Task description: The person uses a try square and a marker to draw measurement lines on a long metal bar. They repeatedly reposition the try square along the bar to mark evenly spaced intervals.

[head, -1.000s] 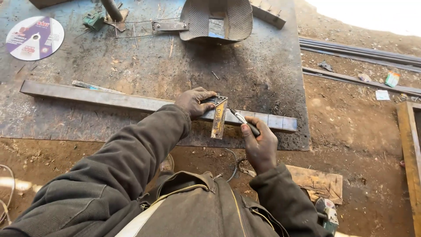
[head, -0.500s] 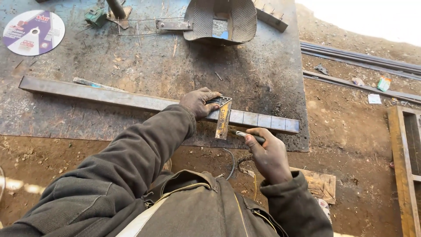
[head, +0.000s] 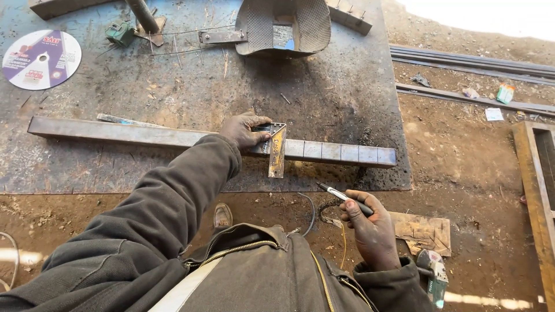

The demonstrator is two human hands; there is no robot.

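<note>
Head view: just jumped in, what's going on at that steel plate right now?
A person leans over a steel plate on the ground. The left hand presses a try square against a long square steel tube that shows scribed lines across its right part. The right hand holds a marking pen, off the tube, over the dirt. A cutting disc lies top left.

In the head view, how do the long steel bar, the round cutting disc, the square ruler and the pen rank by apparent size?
1. Long steel bar
2. Round cutting disc
3. Square ruler, partly hidden under the left hand
4. Pen, in the right hand; it is nearer the camera, yet looks smallest.
</note>
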